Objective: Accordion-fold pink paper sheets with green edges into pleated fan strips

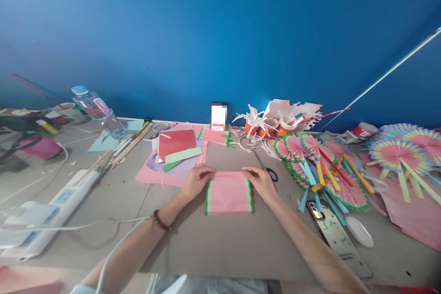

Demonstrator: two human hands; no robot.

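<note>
A pink paper sheet [229, 194] with green and white side borders lies on the grey table [213, 243] in front of me. My left hand [196, 181] pinches its far left corner, fingers closed on the folded edge. At the far right corner, my right hand [261, 181] pinches the same edge. The far edge looks folded over. A beaded bracelet [161, 221] sits on my left wrist.
Finished pleated paper fans [320, 165] on coloured sticks lie at right, with scissors [267, 168], a phone [336, 234] and a white mouse [359, 231]. Red and pink sheets [175, 147], sticks, a water bottle [98, 110] and a power strip [55, 204] are at left. Paper cups [272, 126] stand at the back.
</note>
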